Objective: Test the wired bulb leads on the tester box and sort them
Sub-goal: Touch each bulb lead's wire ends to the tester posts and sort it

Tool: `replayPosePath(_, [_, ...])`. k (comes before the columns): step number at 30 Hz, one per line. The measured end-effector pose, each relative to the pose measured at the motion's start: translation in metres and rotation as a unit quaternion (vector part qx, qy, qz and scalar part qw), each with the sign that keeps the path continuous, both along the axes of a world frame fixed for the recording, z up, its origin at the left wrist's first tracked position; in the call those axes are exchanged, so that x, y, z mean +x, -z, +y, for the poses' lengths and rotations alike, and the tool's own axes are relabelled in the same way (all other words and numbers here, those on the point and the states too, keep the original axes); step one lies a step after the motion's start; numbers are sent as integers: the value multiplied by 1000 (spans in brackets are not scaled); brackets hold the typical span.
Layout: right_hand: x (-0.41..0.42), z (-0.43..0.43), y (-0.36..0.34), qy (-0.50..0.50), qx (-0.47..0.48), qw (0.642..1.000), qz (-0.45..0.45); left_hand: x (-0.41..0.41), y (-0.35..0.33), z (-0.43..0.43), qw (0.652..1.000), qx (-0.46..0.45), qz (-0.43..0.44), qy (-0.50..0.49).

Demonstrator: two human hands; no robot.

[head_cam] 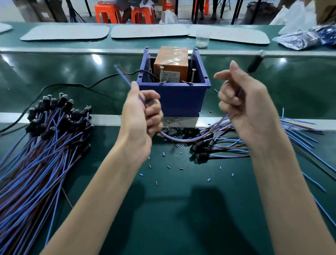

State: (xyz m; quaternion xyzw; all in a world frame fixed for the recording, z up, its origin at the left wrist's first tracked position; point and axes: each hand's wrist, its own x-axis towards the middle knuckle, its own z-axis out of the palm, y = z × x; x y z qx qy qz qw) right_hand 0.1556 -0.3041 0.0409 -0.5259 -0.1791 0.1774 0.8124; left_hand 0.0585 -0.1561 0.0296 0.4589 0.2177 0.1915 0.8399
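**A:** Where is the lead, and which way does it run?

**B:** One lead (180, 140), a blue wire and a brown wire side by side, hangs between the two hands. It is just in front of the blue box (174, 100) and above the green surface (185, 212). It sags in a U, so its length runs left to right. One end sticks out above the left hand (142, 118), pointing up and away to the left

**A:** And the fingers?

**B:** The left fingers (153, 110) are curled round the wires. The right hand (244, 109) has its fingers (228, 101) curled on the other end, with forefinger and thumb standing out. I cannot tell where the bulb of this lead is

**A:** What is in the box?

**B:** One orange block (170, 62), and two screws (161, 75) upright at the near edge. One black cable (66, 86) trails off to the left

**A:** And around it?

**B:** Two piles. The left pile (37, 160) is too thick to count, with bulbs at the far end and wires running toward the near left. The right pile (230, 146) is smaller, with bulbs to the left and wires pointing right. Between them lie well over a dozen short blue and brown bits (168, 167). Farther off there are three pale mats (64, 32) in a row, with one clear cup (202, 38) on the right one
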Motion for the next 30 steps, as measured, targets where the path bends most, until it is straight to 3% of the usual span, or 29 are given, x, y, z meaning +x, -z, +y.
replayPosePath(4, [-7,14,3,-20,-68,997,-21,4,7,-10,968,189,101,132])
replayPosePath(7, [-11,22,10,0,-139,990,-16,5,13,-18,949,255,105,155])
replayPosePath(10, [-14,26,15,16,-191,981,-4,5,16,-23,951,280,72,113])
replayPosePath(16, [-22,30,16,-18,-135,990,-21,4,20,-25,952,281,37,118])
replayPosePath(23, [-13,28,16,83,-48,995,42,4,24,-19,939,308,54,142])
replayPosePath(30, [-10,26,17,92,-70,991,67,5,27,-12,928,338,65,140])
